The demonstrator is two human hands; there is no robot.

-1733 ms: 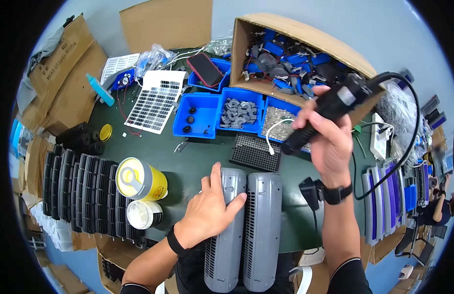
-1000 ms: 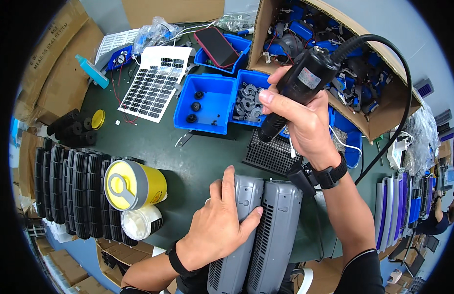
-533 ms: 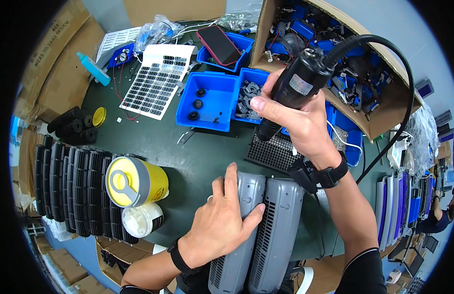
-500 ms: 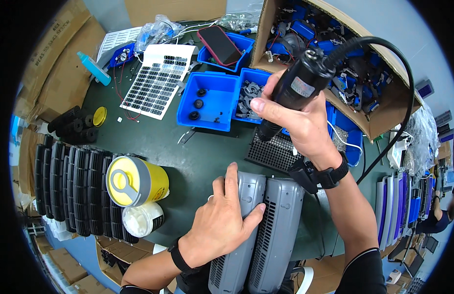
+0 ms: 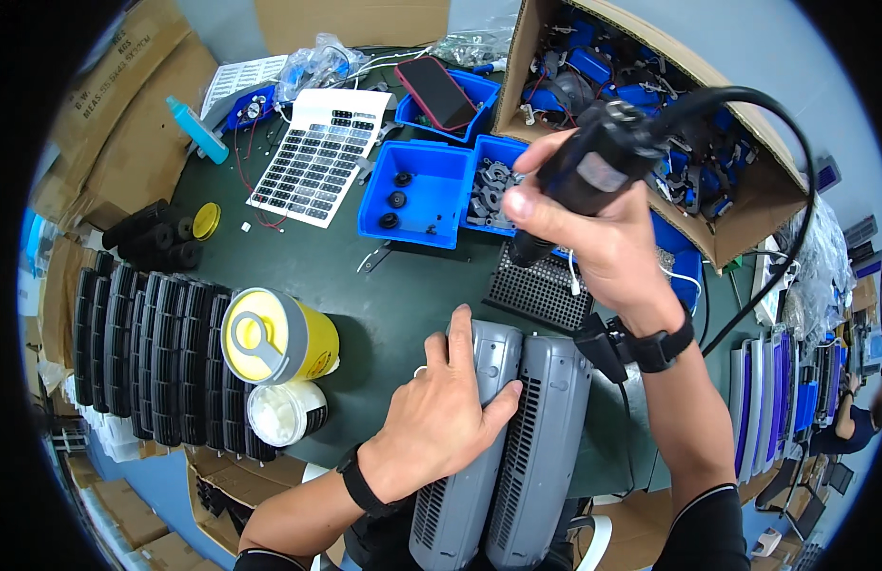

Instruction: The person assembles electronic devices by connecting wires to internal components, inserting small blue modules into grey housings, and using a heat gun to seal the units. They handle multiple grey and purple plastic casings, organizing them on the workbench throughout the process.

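Two long grey plastic housings (image 5: 546, 428) with slotted vents and screw holes lie side by side at the table's near edge. My left hand (image 5: 431, 423) grips the left housing (image 5: 499, 352), its thumb on the inner side and its fingers along the top. Up and to the right, my right hand (image 5: 607, 238) is closed around a black corded electric screwdriver (image 5: 582, 176), slightly blurred. The tool's nose points down and left, above the black perforated tray (image 5: 541, 290) and apart from the housings. Its bit cannot be made out.
Blue bins (image 5: 417, 157) hold black wheels and small grey parts. An open cardboard box (image 5: 684, 214) of blue motor parts stands at the far right. Ribbed black rollers (image 5: 160, 362), a yellow-lidded canister (image 5: 313, 338) and a white jar (image 5: 313, 409) occupy the left. The screwdriver's cable (image 5: 798, 181) arcs down on the right.
The view has shifted slightly. Both hands keep their hold; the screwdriver has moved only a little and now looks blurred at its top.
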